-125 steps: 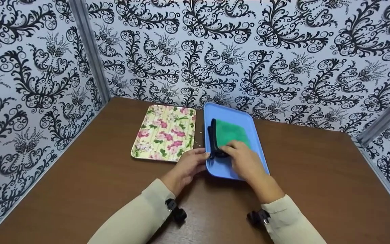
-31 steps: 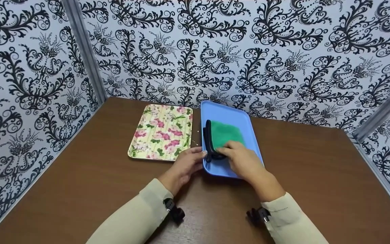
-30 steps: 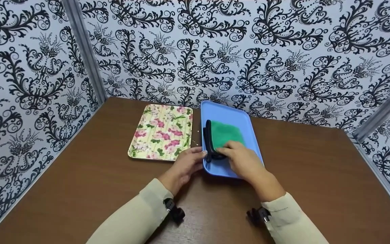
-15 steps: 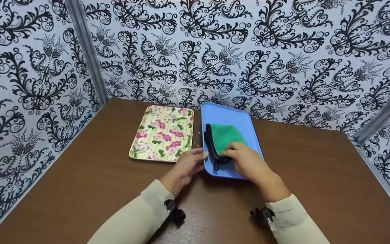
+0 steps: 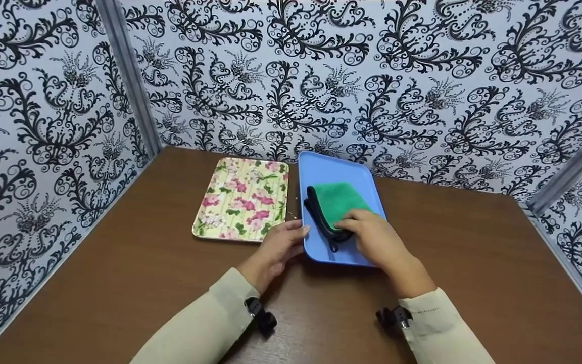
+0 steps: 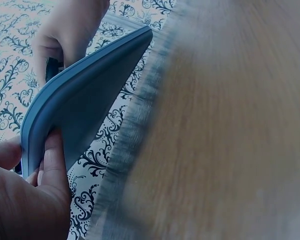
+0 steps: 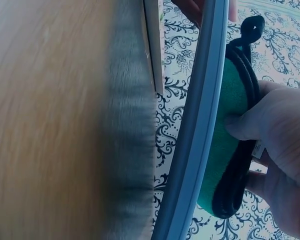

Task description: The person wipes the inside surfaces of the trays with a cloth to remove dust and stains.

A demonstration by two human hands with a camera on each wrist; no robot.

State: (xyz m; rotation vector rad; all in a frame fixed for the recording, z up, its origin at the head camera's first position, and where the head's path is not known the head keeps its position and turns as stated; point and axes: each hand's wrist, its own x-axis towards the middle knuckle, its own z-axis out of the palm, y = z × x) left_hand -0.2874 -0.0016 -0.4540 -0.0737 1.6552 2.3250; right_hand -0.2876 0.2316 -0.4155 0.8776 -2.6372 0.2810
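My left hand (image 5: 277, 248) pinches the left edge of a blue tray (image 5: 329, 169), thumb on the rim and fingers beneath, as the left wrist view shows. Part of the tray's underside (image 6: 90, 110) is visible there, so that edge is off the table. Lying on the tray is a folded green cloth (image 5: 339, 199) with black edging and a small black loop. My right hand (image 5: 377, 242) grips the cloth's near right part. In the right wrist view, the thumb presses on the green side of the cloth (image 7: 225, 145), which touches the tray's surface.
A floral tray (image 5: 243, 199) lies flat to the left of the blue one. Small pale crumbs (image 5: 295, 215) lie on the brown table (image 5: 170, 293) between them. Patterned walls (image 5: 321, 76) stand behind and at both sides.
Over the last second, my right hand has drawn the cloth right and slightly toward me across the blue tray, turning it a little. My left hand keeps its hold on the tray.
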